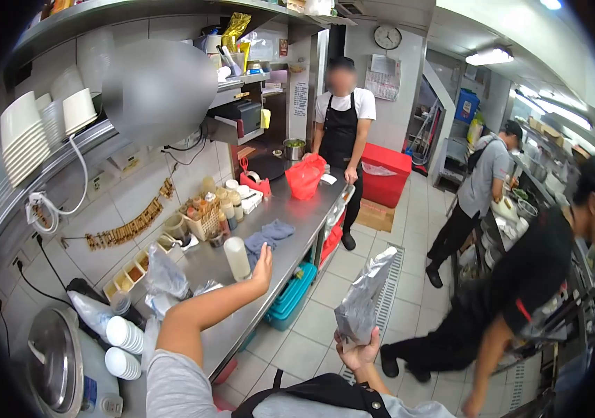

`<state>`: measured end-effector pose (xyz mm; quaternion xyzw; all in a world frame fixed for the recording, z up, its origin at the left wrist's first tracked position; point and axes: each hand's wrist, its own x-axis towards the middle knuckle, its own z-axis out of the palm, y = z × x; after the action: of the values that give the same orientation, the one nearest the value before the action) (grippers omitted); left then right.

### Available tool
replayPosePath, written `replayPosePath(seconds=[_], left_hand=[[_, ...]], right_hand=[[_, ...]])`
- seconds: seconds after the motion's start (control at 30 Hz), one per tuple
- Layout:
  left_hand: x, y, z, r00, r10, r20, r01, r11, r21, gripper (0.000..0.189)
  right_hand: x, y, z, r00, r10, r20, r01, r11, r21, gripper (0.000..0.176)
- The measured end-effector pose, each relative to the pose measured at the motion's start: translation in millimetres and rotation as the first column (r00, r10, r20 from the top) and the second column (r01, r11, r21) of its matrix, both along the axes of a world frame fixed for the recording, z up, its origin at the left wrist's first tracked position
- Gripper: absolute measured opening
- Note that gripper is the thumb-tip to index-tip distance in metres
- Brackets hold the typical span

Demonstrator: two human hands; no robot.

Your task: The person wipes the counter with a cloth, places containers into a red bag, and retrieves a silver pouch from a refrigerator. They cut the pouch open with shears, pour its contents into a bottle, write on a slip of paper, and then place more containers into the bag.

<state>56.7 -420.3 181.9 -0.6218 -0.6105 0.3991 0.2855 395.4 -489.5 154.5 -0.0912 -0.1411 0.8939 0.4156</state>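
My right hand (pixel 360 354) grips a silver foil pouch (pixel 363 303) by its lower end and holds it upright over the floor beside the counter. My left hand (pixel 262 272) reaches over the counter's front edge with its fingers stretched out and nothing in them. Just left of it stands a tall whitish translucent container (pixel 237 259) on the steel counter (pixel 210 306). A crumpled blue-grey cloth (pixel 269 235) lies behind that container, close to my fingertips.
A red plastic bag (pixel 306 177), a tape dispenser (pixel 254 182) and a basket of bottles (pixel 203 217) stand farther along the counter. One person (pixel 342 118) stands at its far end; two people (pixel 482 174) (pixel 527 272) are on the right. Foam cups (pixel 123 364) stand at left.
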Motion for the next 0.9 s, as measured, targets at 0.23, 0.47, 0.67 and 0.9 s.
replayPosePath(seconds=[0.23, 0.47, 0.67, 0.9], left_hand=[[-132, 132, -139, 0.846, 0.530, 0.052, -0.530, 0.848, -0.019, 0.061], [-119, 78, 7, 0.559, 0.796, 0.233, -0.697, 0.603, -0.387, 0.070], [-150, -27, 59, -0.053, 0.291, 0.955, -0.727, 0.645, -0.237, 0.084], [-116, -38, -32, 0.086, -0.540, 0.837, -0.898, 0.323, 0.301, 0.083]], right_hand=[[-22, 127, -51, 0.972, 0.230, -0.049, -0.232, 0.971, -0.050, 0.080], [-55, 227, -34, 0.904, 0.427, 0.023, -0.423, 0.900, -0.105, 0.079], [-112, 289, -29, 0.832, 0.553, 0.030, -0.552, 0.833, -0.037, 0.075], [-207, 318, -17, 0.875, 0.429, 0.226, -0.431, 0.901, -0.045, 0.072]])
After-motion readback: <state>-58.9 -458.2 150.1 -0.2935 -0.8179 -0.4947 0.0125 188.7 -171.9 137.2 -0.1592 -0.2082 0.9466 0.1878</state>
